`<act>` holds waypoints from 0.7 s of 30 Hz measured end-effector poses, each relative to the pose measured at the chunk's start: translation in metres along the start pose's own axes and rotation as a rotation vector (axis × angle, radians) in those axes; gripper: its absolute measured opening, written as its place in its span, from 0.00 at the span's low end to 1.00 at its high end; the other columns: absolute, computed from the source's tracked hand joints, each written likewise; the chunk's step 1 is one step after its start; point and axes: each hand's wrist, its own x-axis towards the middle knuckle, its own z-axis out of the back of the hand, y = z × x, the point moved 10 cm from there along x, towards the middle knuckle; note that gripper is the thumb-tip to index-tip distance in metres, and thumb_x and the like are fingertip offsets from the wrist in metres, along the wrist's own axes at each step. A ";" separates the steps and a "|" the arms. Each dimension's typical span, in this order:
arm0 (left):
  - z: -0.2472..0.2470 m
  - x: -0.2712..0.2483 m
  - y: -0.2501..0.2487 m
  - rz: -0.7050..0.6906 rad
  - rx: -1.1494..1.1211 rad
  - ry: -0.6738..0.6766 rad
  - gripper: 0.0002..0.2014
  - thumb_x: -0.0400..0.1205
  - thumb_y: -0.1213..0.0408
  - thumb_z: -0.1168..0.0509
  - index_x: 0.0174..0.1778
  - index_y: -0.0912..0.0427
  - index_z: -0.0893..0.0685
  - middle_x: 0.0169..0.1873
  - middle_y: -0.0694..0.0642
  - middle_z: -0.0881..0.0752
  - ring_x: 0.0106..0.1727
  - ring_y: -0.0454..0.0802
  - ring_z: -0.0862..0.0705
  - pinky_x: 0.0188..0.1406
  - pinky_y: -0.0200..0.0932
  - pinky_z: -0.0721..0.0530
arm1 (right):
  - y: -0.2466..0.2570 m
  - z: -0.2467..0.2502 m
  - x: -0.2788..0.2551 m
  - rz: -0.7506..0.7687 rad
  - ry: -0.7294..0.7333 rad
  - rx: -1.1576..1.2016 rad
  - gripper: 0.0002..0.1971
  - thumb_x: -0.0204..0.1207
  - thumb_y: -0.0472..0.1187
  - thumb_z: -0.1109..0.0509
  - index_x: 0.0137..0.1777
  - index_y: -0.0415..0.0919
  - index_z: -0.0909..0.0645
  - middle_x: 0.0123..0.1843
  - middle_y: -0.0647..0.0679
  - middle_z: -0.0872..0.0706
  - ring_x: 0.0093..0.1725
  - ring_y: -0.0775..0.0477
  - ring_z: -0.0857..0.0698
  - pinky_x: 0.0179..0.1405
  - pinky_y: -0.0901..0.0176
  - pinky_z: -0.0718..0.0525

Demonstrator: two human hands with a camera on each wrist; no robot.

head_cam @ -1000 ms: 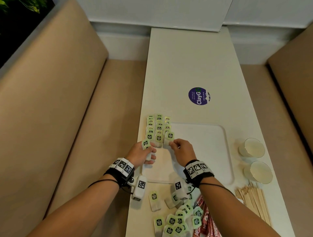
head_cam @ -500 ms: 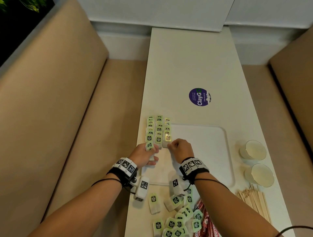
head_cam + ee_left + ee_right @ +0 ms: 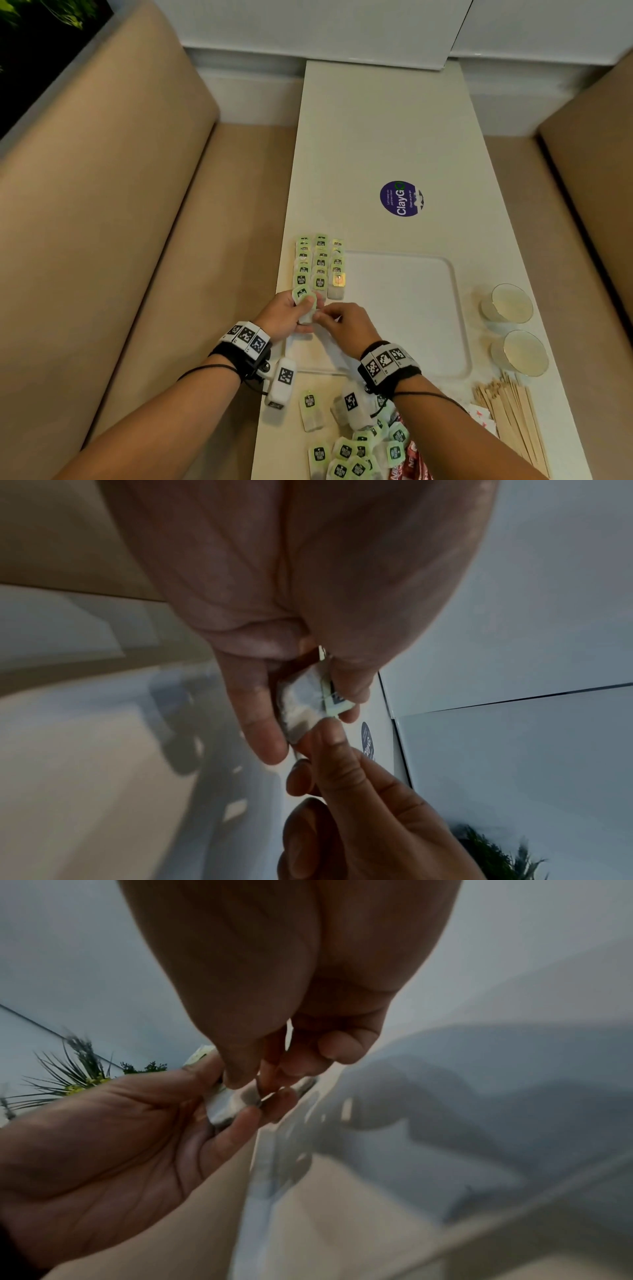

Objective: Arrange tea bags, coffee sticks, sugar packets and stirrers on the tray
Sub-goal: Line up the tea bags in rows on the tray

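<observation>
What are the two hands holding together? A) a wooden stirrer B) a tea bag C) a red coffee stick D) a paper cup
B: the left hand and right hand both pinch one tea bag with a green tag, over the tray; the stirrers lie untouched.

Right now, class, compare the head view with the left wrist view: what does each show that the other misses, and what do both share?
Only the head view shows the tray, three rows of tea bags, stirrers and two cups. Only the left wrist view shows the held bag's pale pouch underside. Both show the left hand and right hand meeting on the held tea bag.
</observation>
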 end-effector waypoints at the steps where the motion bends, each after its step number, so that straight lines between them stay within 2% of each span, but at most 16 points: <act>1: 0.000 -0.001 -0.001 -0.006 0.010 -0.003 0.12 0.91 0.61 0.40 0.62 0.58 0.13 0.62 0.57 0.11 0.56 0.50 0.10 0.49 0.49 0.09 | 0.002 -0.003 0.000 0.000 0.004 0.006 0.10 0.81 0.52 0.27 0.47 0.48 0.08 0.34 0.59 0.13 0.32 0.67 0.19 0.36 0.74 0.27; 5: 0.001 -0.006 -0.004 -0.012 0.015 -0.003 0.12 0.90 0.60 0.38 0.63 0.58 0.13 0.59 0.57 0.09 0.57 0.53 0.09 0.47 0.48 0.09 | 0.012 -0.009 -0.001 0.026 0.003 -0.024 0.11 0.82 0.49 0.28 0.41 0.46 0.11 0.33 0.57 0.15 0.32 0.65 0.21 0.36 0.71 0.27; 8: 0.005 -0.009 -0.006 -0.012 0.014 -0.014 0.08 0.88 0.62 0.36 0.60 0.55 0.13 0.53 0.54 0.07 0.52 0.52 0.08 0.45 0.46 0.09 | 0.017 -0.006 0.000 0.039 -0.024 -0.036 0.10 0.83 0.48 0.29 0.44 0.46 0.11 0.36 0.56 0.13 0.35 0.64 0.19 0.38 0.72 0.26; 12: 0.018 -0.012 -0.004 -0.002 0.009 -0.064 0.07 0.88 0.66 0.35 0.59 0.60 0.15 0.47 0.57 0.07 0.46 0.54 0.09 0.40 0.42 0.10 | 0.012 0.002 0.004 0.004 -0.088 -0.045 0.08 0.83 0.49 0.28 0.45 0.47 0.12 0.36 0.58 0.14 0.35 0.65 0.20 0.37 0.72 0.28; 14: 0.027 -0.014 -0.003 0.007 -0.011 -0.116 0.07 0.88 0.66 0.35 0.59 0.62 0.15 0.47 0.58 0.09 0.42 0.52 0.11 0.36 0.40 0.11 | 0.012 0.004 0.007 -0.003 -0.103 -0.046 0.10 0.82 0.49 0.27 0.45 0.44 0.11 0.36 0.56 0.14 0.34 0.63 0.21 0.36 0.71 0.28; 17: 0.042 -0.016 0.001 0.027 0.022 -0.170 0.08 0.88 0.66 0.35 0.60 0.63 0.16 0.50 0.61 0.10 0.40 0.52 0.12 0.35 0.40 0.11 | 0.014 0.006 0.012 -0.021 -0.131 -0.040 0.15 0.83 0.49 0.28 0.41 0.38 0.13 0.34 0.45 0.13 0.32 0.52 0.21 0.34 0.65 0.26; 21: 0.057 -0.021 0.010 0.064 0.034 -0.193 0.07 0.88 0.69 0.37 0.61 0.62 0.17 0.52 0.62 0.09 0.42 0.54 0.12 0.41 0.45 0.12 | 0.015 0.001 0.023 -0.078 -0.125 -0.041 0.19 0.82 0.48 0.28 0.37 0.33 0.16 0.31 0.45 0.17 0.31 0.51 0.23 0.35 0.61 0.25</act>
